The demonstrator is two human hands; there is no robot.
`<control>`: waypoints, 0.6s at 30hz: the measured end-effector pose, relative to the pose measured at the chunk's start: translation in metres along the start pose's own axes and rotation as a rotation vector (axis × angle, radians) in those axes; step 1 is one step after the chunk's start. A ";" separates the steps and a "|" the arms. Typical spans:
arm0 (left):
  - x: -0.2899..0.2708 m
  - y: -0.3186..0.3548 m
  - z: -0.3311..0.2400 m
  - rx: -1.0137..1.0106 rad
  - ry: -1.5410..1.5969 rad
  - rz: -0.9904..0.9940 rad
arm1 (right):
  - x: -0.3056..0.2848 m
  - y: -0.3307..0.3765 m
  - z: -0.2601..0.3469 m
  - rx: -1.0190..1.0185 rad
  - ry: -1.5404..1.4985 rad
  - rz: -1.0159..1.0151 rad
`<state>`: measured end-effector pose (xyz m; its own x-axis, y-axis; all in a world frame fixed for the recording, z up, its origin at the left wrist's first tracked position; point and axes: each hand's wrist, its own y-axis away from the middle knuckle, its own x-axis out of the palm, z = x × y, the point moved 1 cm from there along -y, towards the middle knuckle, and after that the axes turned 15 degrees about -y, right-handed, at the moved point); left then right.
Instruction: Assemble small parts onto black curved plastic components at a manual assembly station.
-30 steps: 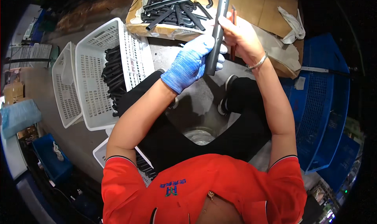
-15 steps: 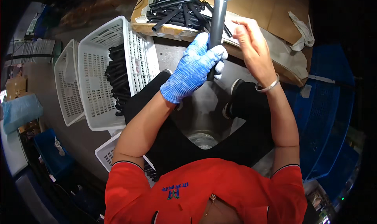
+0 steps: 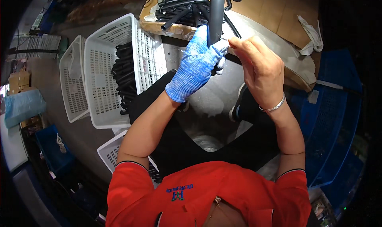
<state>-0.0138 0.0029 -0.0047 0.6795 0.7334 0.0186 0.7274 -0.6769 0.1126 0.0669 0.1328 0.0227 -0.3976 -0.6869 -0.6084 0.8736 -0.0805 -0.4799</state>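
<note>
A dark grey tube point(image 3: 217, 12) is held upright above the lap, gripped by the blue-gloved left hand point(image 3: 195, 67). The bare right hand point(image 3: 260, 69), wrist bent, is pinched just beside it; what its fingertips hold cannot be told.

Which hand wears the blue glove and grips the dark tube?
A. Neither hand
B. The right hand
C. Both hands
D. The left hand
D. The gloved left hand is wrapped around the dark tube, while the right hand beside it is bare.

Grey concrete floor point(image 3: 217, 103) with white slotted baskets point(image 3: 99, 71), blue crates point(image 3: 334, 119) and flattened cardboard point(image 3: 278, 12).
</note>
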 end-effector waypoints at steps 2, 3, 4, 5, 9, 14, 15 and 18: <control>0.001 0.002 0.000 -0.008 -0.026 -0.028 | 0.001 0.000 0.000 -0.028 -0.008 -0.033; 0.001 0.002 -0.001 -0.009 -0.026 -0.027 | 0.001 0.000 -0.001 -0.026 -0.008 -0.033; 0.001 0.002 -0.001 -0.007 -0.041 -0.031 | 0.001 0.000 -0.001 -0.027 -0.002 -0.034; 0.001 0.003 -0.002 -0.004 -0.056 -0.035 | 0.001 0.000 -0.001 -0.029 0.004 -0.035; 0.001 0.002 -0.002 -0.014 -0.111 -0.048 | 0.002 -0.001 -0.001 -0.032 0.021 -0.027; 0.001 0.004 -0.002 -0.001 -0.109 -0.058 | 0.003 0.000 0.000 -0.036 0.029 -0.033; 0.001 0.003 -0.001 -0.001 -0.109 -0.058 | 0.003 0.000 0.000 -0.036 0.029 -0.033; 0.001 0.003 0.001 0.028 -0.178 -0.069 | 0.005 0.000 0.000 -0.040 0.001 -0.040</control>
<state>-0.0107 0.0018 -0.0053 0.6325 0.7568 -0.1647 0.7733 -0.6290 0.0794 0.0652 0.1294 0.0197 -0.4327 -0.6826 -0.5889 0.8448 -0.0789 -0.5292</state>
